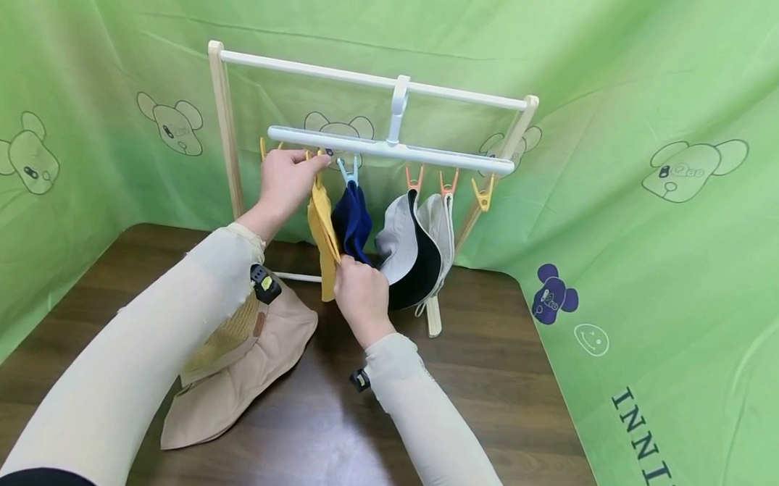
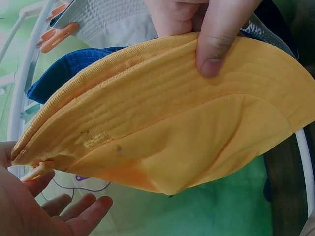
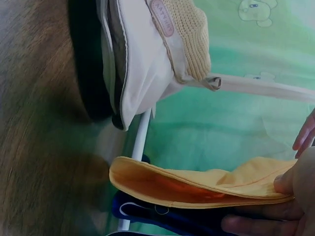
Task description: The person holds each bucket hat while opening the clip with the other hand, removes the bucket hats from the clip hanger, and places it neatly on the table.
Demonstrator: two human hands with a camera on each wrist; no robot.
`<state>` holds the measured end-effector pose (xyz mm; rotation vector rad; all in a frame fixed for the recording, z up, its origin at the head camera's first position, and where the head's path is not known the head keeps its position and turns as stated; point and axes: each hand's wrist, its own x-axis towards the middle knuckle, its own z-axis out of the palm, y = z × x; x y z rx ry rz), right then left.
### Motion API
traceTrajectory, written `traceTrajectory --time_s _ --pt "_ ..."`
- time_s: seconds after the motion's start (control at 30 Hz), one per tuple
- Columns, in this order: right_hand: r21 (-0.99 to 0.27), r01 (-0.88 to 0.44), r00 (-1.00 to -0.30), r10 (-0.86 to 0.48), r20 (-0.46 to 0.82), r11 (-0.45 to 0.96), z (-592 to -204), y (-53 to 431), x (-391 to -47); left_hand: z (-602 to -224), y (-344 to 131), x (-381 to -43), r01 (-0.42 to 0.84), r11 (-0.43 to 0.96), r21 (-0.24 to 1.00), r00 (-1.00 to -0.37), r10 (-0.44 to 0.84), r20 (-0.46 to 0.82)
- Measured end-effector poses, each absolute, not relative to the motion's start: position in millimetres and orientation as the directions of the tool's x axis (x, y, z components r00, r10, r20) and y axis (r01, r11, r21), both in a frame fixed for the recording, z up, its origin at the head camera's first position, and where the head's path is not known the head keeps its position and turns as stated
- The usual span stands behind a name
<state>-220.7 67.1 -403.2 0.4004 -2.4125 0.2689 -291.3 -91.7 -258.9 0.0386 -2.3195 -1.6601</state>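
Note:
A yellow bucket hat (image 1: 324,231) hangs folded below the white hanger bar (image 1: 385,151). My right hand (image 1: 361,296) grips its brim, the thumb flat on the yellow cloth in the left wrist view. At the hat's upper end my left hand (image 1: 285,181) pinches a small yellow clip (image 2: 37,170) between thumb and index finger; the other fingers (image 2: 81,214) are spread loosely. Just right of the yellow hat a navy hat (image 1: 352,217) hangs from a light blue clip (image 1: 348,170). The clip's bite on the yellow hat is partly hidden by my fingers.
Grey-and-black (image 1: 423,260) and pale grey (image 1: 442,222) hats hang from orange clips (image 1: 448,181). A bare yellow clip (image 1: 484,194) hangs at the right end. The hanger hooks onto a rack (image 1: 369,78). A beige hat (image 1: 264,364) lies on the brown table (image 1: 500,390), beneath my left forearm.

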Motion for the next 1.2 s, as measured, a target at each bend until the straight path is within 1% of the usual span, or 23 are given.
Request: traceTrajectory --time_s 0.27,0.5,1.0,1.2 --pt "-0.082 -0.355 -0.723 -0.218 0.656 0.931 -406.6 70.4 -221.4 -264.9 -94.0 -293.1 0.135 0.308 0.942 -0.967 -0.168 0.193" --pt "-0.077 -0.373 -0.703 -0.227 0.674 0.925 -408.2 72.1 -222.2 -268.4 -95.1 -295.6 0.135 0.254 0.958 -0.972 -0.154 0.177" --pt "-0.070 -0.362 -0.703 -0.223 0.675 0.930 -412.3 75.3 -223.7 -268.1 -94.2 -294.5 0.161 0.284 0.945 -0.967 -0.146 0.208" --pt "-0.068 -0.354 -0.702 -0.217 0.679 0.933 -412.9 77.5 -223.1 -267.9 -93.9 -294.7 0.168 0.272 0.948 -0.967 -0.142 0.212"
